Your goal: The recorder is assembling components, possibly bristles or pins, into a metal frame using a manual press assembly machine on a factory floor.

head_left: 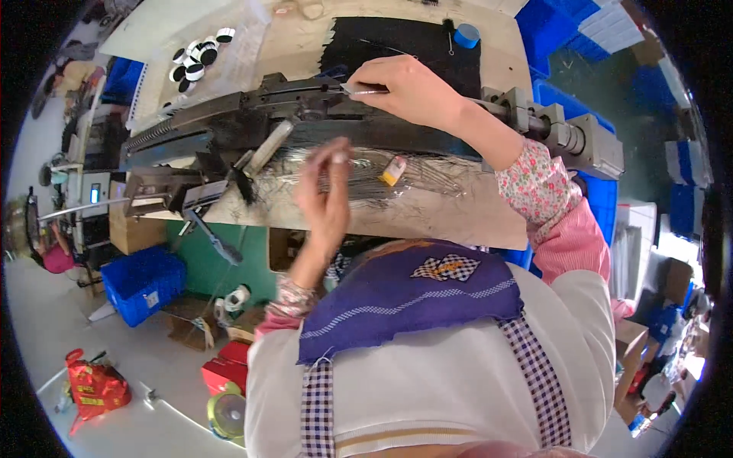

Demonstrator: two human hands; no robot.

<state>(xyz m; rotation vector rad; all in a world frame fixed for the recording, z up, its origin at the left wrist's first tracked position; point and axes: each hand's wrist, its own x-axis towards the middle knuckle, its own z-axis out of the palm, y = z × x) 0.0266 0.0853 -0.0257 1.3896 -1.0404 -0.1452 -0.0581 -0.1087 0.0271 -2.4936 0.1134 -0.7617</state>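
Observation:
My right hand [408, 90] is closed round slim silver tweezers [368, 89], mostly covered by the fingers. Their pointed end reaches the middle of a long dark metal machine bed [305, 107]. Nearer to me, my left hand [327, 195] hovers above the bench with its fingers bent upward. Motion smears those fingers, so whether they hold anything is unclear. Many thin metal wires or pins [363, 172] lie loose beneath and beside it. Among them rests a small yellow and white packet [393, 171], just right of the left hand.
Black and white round caps [200, 57] lie at the back left. A black cloth [366, 46] with a blue round lid [466, 35] covers the back. Metal cylinder parts [565, 133] extend right. A clamp-like fixture [172, 191] juts out at left. A blue crate [143, 282] stands below.

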